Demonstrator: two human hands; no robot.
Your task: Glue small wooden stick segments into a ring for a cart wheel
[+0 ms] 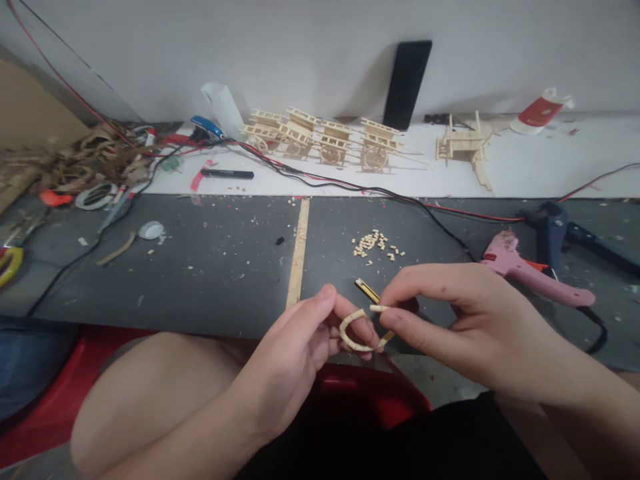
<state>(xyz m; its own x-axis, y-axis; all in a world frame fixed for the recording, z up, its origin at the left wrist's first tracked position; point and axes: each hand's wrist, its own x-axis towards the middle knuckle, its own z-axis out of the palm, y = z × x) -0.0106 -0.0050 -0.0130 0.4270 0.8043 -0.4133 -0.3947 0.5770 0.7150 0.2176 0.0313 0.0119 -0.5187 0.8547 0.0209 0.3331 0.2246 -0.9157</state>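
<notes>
A pale wooden ring (349, 340), built of short segments and with a gap at its top, is held in the curled fingers of my left hand (305, 333) just off the table's front edge. Between thumb and forefinger, my right hand (445, 313) pinches a small wooden piece (377, 308) beside that gap. Whether the piece joins the ring is hidden by the fingertips. Just behind the right fingers lies a black-and-yellow cutter knife (367, 291). Farther back, a scatter of tiny wooden bits (370, 243) lies on the grey table (240, 260).
Several miniature wooden carts (333, 143) and a wooden frame model (463, 141) stand on the white back strip. A pink glue gun (535, 277) lies at right. Cables (320, 179) cross the table. A black phone (407, 83) leans on the wall; wood scraps (75, 160) pile at left.
</notes>
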